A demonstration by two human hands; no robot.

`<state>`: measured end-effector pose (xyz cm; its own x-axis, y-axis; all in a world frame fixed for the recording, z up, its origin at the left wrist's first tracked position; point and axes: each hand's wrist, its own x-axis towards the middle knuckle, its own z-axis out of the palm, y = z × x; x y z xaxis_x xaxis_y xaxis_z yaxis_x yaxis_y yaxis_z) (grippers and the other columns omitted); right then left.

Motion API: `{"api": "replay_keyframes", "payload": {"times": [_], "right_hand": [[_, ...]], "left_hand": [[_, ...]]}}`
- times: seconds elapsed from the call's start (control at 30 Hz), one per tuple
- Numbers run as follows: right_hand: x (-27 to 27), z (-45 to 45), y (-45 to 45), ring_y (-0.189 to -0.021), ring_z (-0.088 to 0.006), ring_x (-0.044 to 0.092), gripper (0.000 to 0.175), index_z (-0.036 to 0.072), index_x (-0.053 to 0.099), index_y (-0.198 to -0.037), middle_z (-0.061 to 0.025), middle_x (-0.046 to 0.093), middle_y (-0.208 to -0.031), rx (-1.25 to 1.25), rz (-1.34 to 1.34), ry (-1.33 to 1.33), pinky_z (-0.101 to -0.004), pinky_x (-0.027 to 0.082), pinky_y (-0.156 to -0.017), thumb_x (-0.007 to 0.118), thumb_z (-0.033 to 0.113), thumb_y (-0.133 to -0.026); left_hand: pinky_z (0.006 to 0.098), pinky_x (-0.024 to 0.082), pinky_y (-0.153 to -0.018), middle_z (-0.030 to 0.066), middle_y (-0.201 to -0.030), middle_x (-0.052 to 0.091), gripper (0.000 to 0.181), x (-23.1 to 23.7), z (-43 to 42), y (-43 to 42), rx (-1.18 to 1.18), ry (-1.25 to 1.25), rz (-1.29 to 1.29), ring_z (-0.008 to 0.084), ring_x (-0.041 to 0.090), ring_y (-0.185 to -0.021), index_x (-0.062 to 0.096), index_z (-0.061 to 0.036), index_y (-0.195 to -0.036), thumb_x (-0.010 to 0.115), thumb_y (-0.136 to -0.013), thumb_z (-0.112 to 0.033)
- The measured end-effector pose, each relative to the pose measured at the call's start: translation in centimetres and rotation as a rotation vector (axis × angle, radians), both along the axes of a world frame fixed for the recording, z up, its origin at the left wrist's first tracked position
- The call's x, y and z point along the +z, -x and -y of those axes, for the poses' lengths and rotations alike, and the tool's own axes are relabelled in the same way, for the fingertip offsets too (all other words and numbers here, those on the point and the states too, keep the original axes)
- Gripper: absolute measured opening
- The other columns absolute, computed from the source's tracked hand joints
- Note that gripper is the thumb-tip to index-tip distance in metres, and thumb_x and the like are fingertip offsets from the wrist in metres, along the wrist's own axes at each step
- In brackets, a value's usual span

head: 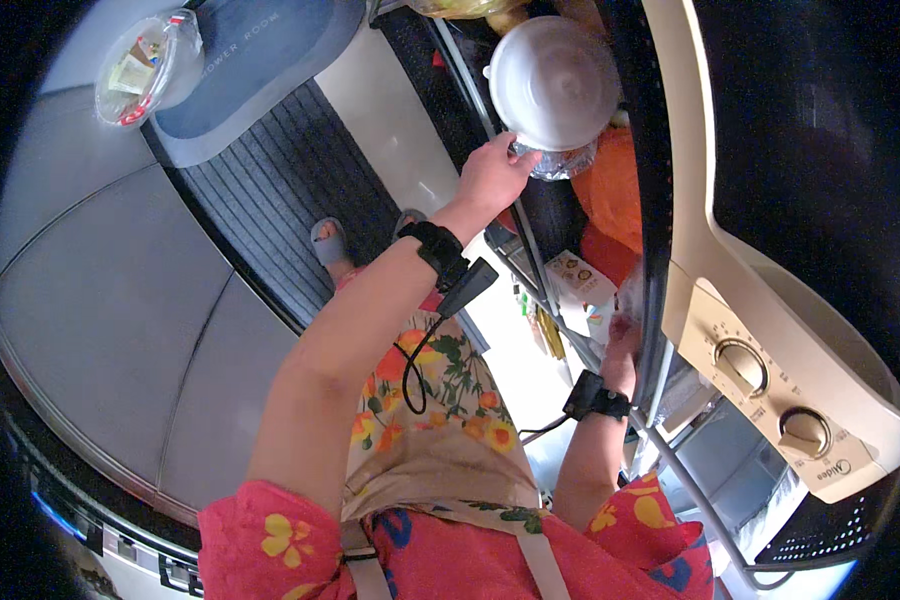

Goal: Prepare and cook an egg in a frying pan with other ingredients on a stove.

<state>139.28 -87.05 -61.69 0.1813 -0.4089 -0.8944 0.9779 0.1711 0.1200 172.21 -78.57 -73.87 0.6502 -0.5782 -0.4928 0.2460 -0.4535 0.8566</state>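
My left hand (495, 172) reaches onto a dark lower shelf of a rack, its fingers and thumb at the near rim of a white round bowl or lid (555, 82). Crinkled aluminium foil (566, 163) shows just under that rim, close to my thumb. My right hand (625, 330) reaches in under the edge of the upper shelf (651, 315). Its fingers are mostly hidden there, beside some clear plastic film (630, 296). An orange bag (611, 187) lies between the bowl and my right hand.
A beige Midea appliance with two dials (772, 397) stands on the upper shelf at right. Grey metal rack bars (532, 255) cross near my hands. A printed white package (581, 277) sits lower down. A lined waste bin (150, 71) and grey floor mats (270, 150) are at left.
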Motion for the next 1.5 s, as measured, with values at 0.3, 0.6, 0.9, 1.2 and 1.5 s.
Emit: {"api": "replay_keyframes", "payload": {"times": [0.3, 0.6, 0.9, 1.2, 1.5], "right_hand": [[-1.5, -3.3, -0.7, -0.073, -0.0225, 0.061, 0.023, -0.004, 0.045, -0.111, -0.0159, 0.057, -0.091, 0.810, -1.157, 0.320, -0.0282, 0.056, -0.063, 0.042, 0.009, -0.092], [1.6, -9.9, -5.8, -0.064, -0.0191, 0.055, 0.020, -0.002, 0.047, -0.101, -0.0117, 0.055, -0.083, 1.076, -1.207, 0.207, -0.0274, 0.051, -0.057, 0.045, 0.001, -0.082], [8.6, -15.8, -19.0, -0.066, -0.0205, 0.057, 0.054, 0.005, 0.029, -0.131, -0.0164, 0.052, -0.108, 1.740, -0.919, 0.687, -0.0302, 0.048, -0.045, 0.045, 0.002, -0.079], [21.7, -18.8, -41.8, -0.056, -0.0179, 0.060, 0.047, 0.003, 0.032, -0.125, -0.0157, 0.058, -0.101, 1.988, -0.392, 1.409, -0.0259, 0.048, -0.042, 0.043, 0.002, -0.079], [29.9, -24.5, -70.6, -0.052, -0.0162, 0.057, 0.057, 0.007, 0.022, -0.134, -0.0173, 0.057, -0.102, 1.910, -0.417, 1.918, -0.0255, 0.045, -0.039, 0.039, 0.001, -0.080]], "left_hand": [[0.0388, 0.051, -0.077, 0.0169, -0.088, 0.067, 0.044, 2.4, -0.3, 2.0, -0.035, 0.006, -0.043, 0.0305, 0.065, -0.087, 0.060, -0.0023, -0.110, 0.065, -0.080, -0.034], [0.0363, 0.050, -0.077, 0.0181, -0.093, 0.066, 0.041, 3.3, -2.6, 5.0, -0.140, 0.038, -0.128, 0.0303, 0.064, -0.085, 0.060, 0.0004, -0.106, 0.065, -0.082, -0.032], [0.0233, 0.047, -0.058, 0.0028, -0.076, 0.061, 0.024, 10.4, -16.2, -3.6, 0.500, 0.216, -0.456, 0.0102, 0.057, -0.064, 0.061, -0.0010, -0.100, 0.059, -0.088, -0.021], [0.0252, 0.050, -0.073, 0.0073, -0.098, 0.064, 0.030, 26.4, -28.4, -13.0, 0.897, 0.361, -0.258, 0.0132, 0.061, -0.084, 0.053, -0.0014, -0.116, 0.055, -0.093, -0.022], [0.0256, 0.049, -0.074, 0.0074, -0.100, 0.065, 0.031, 32.4, -33.3, -28.4, 0.944, 0.526, -0.159, 0.0141, 0.062, -0.086, 0.054, -0.0025, -0.117, 0.056, -0.092, -0.021]]}}
